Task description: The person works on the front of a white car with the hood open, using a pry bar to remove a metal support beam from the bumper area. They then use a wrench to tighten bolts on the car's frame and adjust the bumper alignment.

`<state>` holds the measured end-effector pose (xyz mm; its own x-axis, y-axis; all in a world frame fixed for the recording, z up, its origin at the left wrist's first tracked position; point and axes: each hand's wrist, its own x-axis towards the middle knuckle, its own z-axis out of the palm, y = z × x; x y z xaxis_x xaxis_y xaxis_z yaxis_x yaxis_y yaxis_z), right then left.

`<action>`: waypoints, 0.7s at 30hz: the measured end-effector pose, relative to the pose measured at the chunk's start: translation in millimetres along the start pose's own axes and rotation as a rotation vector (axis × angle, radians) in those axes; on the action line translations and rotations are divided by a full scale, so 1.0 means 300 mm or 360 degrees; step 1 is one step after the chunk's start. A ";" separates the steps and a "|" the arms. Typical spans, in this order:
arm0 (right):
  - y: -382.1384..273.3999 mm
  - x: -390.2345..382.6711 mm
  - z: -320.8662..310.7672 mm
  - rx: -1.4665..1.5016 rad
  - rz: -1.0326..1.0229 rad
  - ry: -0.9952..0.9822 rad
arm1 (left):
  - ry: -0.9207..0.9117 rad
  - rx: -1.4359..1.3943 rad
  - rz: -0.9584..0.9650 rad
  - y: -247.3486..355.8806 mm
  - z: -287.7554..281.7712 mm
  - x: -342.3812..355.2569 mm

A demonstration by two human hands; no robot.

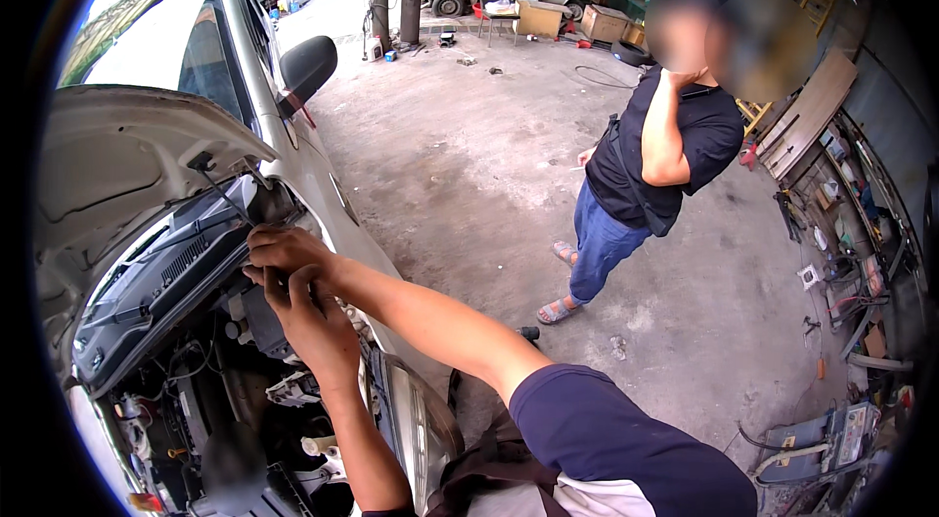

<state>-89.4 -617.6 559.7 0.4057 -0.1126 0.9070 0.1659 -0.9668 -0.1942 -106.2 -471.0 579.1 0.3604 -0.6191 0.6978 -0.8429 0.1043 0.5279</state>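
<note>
Both hands meet at the rear corner of a car's engine bay [201, 400], beside the fender [357, 248] and below the raised hood [127, 179]. My right hand [290, 253] reaches across from the right, its fingers bent down over the bay's edge. Just nearer, my left hand [318, 326] has its fingers curled, their tips close to the right hand. Whatever the fingers grip is hidden or too small to name. Behind them lies the black cowl panel [186, 263] under the windshield. A thin rod [227, 199] rises near the hood's edge.
A person [636, 155] in a dark shirt and jeans stands on the concrete floor to the right. The car's side mirror [308, 72] juts out ahead. A car battery [807, 453] with cables sits at the lower right. Tools and boards line the right wall.
</note>
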 end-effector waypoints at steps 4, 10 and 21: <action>-0.003 0.003 0.012 0.0040 -0.0068 0.0111 | -0.0069 -0.0096 -0.0067 0.007 -0.008 0.000; -0.011 0.007 0.001 0.0056 -0.0039 0.0098 | -0.0071 -0.0093 -0.0062 0.004 -0.010 0.001; -0.016 0.009 -0.005 0.0067 -0.0068 0.0075 | -0.0041 -0.0104 0.0007 -0.011 -0.005 -0.005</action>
<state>-90.3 -613.5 563.5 0.3549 -0.0833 0.9312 0.2199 -0.9607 -0.1697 -103.2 -469.3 576.9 0.3457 -0.6385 0.6876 -0.8160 0.1572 0.5562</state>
